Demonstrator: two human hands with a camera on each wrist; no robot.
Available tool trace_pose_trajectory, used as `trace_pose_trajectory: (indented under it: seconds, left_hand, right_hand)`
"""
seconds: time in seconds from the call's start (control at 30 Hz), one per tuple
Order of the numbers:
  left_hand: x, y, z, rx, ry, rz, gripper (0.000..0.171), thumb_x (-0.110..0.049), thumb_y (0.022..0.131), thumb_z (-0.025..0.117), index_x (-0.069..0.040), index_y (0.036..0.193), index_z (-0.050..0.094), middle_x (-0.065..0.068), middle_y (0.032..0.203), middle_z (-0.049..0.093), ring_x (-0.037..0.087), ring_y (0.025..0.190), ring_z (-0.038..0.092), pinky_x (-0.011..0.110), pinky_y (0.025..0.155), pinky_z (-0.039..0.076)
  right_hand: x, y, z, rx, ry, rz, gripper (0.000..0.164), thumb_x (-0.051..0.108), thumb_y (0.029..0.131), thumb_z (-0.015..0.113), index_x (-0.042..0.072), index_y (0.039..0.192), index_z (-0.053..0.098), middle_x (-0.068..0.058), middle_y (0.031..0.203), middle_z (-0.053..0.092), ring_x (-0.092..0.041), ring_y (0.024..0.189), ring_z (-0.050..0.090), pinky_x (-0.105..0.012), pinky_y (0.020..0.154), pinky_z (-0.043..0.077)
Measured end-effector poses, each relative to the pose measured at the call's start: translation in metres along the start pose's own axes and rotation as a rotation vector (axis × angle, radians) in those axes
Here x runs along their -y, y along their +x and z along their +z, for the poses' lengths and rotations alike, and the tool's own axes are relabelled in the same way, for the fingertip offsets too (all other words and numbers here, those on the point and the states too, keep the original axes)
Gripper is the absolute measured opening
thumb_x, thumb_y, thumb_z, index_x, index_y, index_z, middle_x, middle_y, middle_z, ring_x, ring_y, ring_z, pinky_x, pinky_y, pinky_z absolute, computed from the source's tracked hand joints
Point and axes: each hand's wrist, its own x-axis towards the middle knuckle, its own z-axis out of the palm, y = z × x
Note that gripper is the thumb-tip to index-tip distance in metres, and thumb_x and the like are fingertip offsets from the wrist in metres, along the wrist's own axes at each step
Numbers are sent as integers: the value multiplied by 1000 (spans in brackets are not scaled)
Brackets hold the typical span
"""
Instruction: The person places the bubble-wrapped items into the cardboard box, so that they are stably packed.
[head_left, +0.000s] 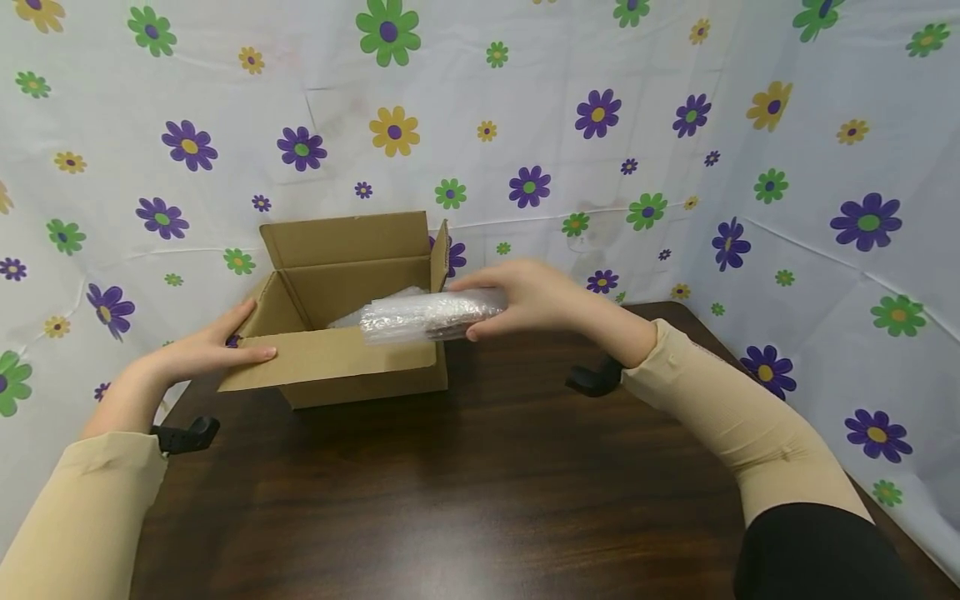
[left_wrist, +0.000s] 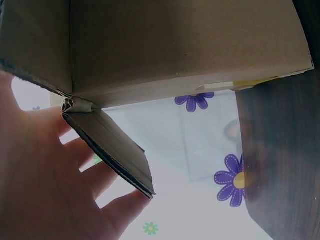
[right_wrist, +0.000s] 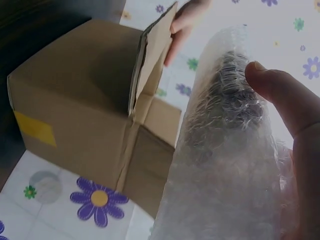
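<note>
An uncapped cardboard box (head_left: 367,387) stands with its flaps spread on the dark table. My right hand (head_left: 528,300) grips a bubble-wrapped bundle (head_left: 427,315) at the box's right front rim, the thumb below and fingers over the top. In the right wrist view something dark shows through the bubble wrap (right_wrist: 225,165); its kind is hidden. My left hand (head_left: 217,346) rests at the box's left corner, thumb on the front flap (head_left: 337,357), fingers along the left flap (left_wrist: 112,147). More clear wrapping (head_left: 347,318) shows inside the box.
The brown wooden table (head_left: 480,483) extends in front of the box and to its right. A white cloth with printed flowers (head_left: 465,108) hangs close behind. Yellow tape (right_wrist: 36,129) is stuck on the box's side. Black mounts sit at both wrists.
</note>
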Motion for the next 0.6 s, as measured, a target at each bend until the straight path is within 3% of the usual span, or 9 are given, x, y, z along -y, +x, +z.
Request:
trace_pose_trajectory:
  seconds: [0.4, 0.6]
  left_hand:
    - [-2, 0, 0, 3, 24, 5, 101, -34, 94, 61, -5, 152, -16, 29, 155, -17, 52, 139, -12, 76, 100, 9]
    - [-2, 0, 0, -3, 34, 0, 101, -36, 94, 61, -4, 152, -15, 30, 155, -15, 53, 139, -11, 76, 100, 9]
  right_hand:
    - [27, 36, 7, -6, -8, -91, 59, 49, 83, 72, 22, 134, 60, 4, 125, 64, -8, 102, 58, -29, 83, 47]
    - [35, 62, 17, 12, 18, -97, 62, 54, 82, 72, 22, 134, 60, 7, 125, 63, -5, 103, 57, -26, 84, 46]
